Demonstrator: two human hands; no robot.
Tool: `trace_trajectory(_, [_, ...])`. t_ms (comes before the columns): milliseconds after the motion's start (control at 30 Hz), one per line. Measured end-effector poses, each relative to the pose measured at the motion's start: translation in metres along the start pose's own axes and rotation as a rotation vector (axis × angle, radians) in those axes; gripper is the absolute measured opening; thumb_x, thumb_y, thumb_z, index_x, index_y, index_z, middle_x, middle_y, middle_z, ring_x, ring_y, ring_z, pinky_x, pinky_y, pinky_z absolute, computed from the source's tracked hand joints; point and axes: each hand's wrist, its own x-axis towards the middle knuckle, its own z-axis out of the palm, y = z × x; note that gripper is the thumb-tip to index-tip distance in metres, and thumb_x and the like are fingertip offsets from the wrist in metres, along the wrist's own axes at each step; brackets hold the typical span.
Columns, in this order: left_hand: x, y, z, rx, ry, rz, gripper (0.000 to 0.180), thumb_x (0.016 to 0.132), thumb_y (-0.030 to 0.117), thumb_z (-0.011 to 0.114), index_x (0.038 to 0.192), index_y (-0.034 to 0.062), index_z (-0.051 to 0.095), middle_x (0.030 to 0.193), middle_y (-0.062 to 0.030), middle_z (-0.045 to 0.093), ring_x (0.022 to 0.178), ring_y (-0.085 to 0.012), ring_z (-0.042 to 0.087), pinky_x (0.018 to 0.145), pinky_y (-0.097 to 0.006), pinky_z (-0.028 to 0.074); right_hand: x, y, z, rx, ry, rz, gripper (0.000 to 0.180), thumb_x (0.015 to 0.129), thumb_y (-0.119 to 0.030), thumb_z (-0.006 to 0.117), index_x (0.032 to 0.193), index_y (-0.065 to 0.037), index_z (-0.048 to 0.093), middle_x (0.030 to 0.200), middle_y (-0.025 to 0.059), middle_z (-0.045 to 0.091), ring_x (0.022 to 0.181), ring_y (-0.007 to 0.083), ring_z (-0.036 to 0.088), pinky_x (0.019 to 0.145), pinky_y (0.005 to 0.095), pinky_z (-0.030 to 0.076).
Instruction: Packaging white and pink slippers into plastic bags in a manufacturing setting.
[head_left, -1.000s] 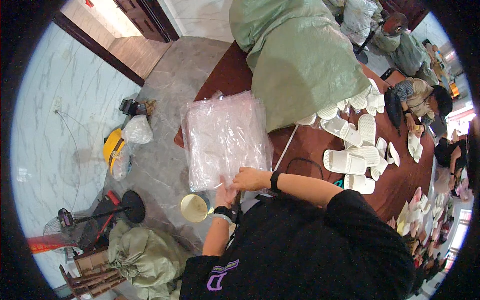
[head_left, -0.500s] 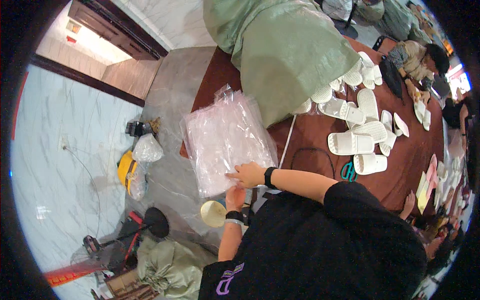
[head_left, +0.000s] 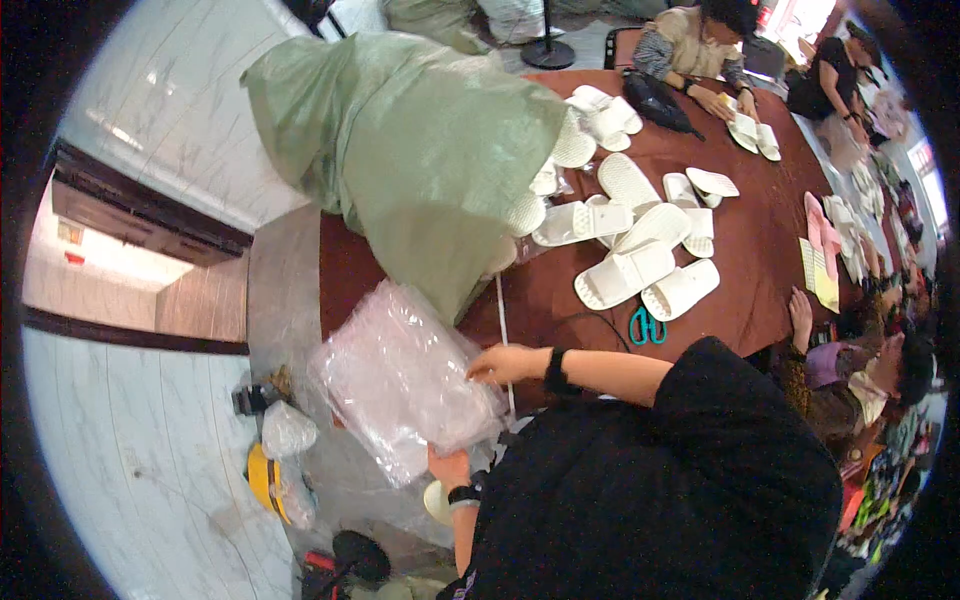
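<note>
A stack of clear, pinkish plastic bags (head_left: 390, 375) lies tilted at the near left corner of the brown-covered table. My left hand (head_left: 449, 466) grips the stack's near edge, its fingertips hidden under the film. Against the right side of the bags rests my right hand (head_left: 503, 364), fingers bent and drawn together; whether film is pinched between them is too small to see. Beyond the stack a large green woven sack (head_left: 430, 160) lies on the table, white slippers (head_left: 628, 272) spilling from its mouth. Teal-handled scissors (head_left: 647, 326) lie right of my right forearm.
The brown table (head_left: 745, 290) stretches away to the right. At its far side a person's hands (head_left: 728, 104) handle white slippers. A black bag (head_left: 660, 103) lies near them. On the floor at left are a yellow bundle (head_left: 266, 482) and a clear plastic bag (head_left: 288, 430).
My view has turned toward the right, showing more of the table. My right hand has gone from pointing on the bags to their right side, fingers now bent. My left hand keeps the near edge.
</note>
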Motion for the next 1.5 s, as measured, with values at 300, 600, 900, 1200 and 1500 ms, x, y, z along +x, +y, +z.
trace_trajectory(300, [0.002,0.026,0.021,0.807,0.087,0.155,0.060,0.065,0.017,0.069,0.114,-0.0107,0.051,0.104,-0.0249,0.060,0.097,-0.0345,0.059,0.088,-0.036,0.045,-0.040,0.097,-0.119,1.250,1.180,0.637,0.050,0.078,-0.034,0.070,0.113,-0.002,0.052,0.090,0.0021,0.062,0.090,0.0144,0.055,0.066,0.0342,0.045])
trace_trajectory(600, [-0.011,0.057,0.050,0.599,0.070,0.110,0.046,0.070,0.015,0.066,0.107,-0.0093,0.054,0.101,-0.0230,0.062,0.093,-0.0298,0.061,0.080,-0.036,0.047,-0.053,0.102,-0.160,0.720,1.403,0.142,0.017,0.088,-0.019,0.057,0.091,-0.003,0.059,0.077,0.0035,0.059,0.067,0.0120,0.055,0.059,0.0265,0.044])
trace_trajectory(900, [0.022,-0.005,-0.003,0.808,0.087,0.134,0.042,0.069,0.013,0.066,0.105,-0.0078,0.056,0.102,-0.0217,0.063,0.094,-0.0327,0.061,0.081,-0.037,0.047,-0.260,0.039,-0.342,-0.396,1.292,0.280,0.023,0.087,-0.024,0.055,0.093,-0.001,0.054,0.084,0.0206,0.060,0.077,0.0356,0.060,0.068,0.0409,0.046])
trace_trajectory(1200, [0.036,-0.005,-0.004,-0.282,0.081,-0.279,0.057,0.073,0.002,0.060,0.126,-0.0003,0.038,0.113,-0.0185,0.056,0.098,-0.0234,0.057,0.084,-0.036,0.046,-0.310,-0.095,-0.390,-0.753,1.224,0.158,0.017,0.083,-0.016,0.055,0.094,-0.004,0.060,0.081,0.0174,0.062,0.077,0.0361,0.060,0.068,0.0399,0.047])
trace_trajectory(1500, [0.024,0.014,0.000,-0.479,0.010,-0.148,0.063,0.084,0.003,0.053,0.139,-0.0002,0.021,0.127,-0.0212,0.046,0.112,-0.0290,0.050,0.098,-0.040,0.038,-0.349,-0.126,-0.464,-1.057,1.208,0.190,0.022,0.085,-0.022,0.056,0.098,-0.006,0.063,0.089,0.0153,0.065,0.081,0.0315,0.063,0.072,0.0366,0.049])
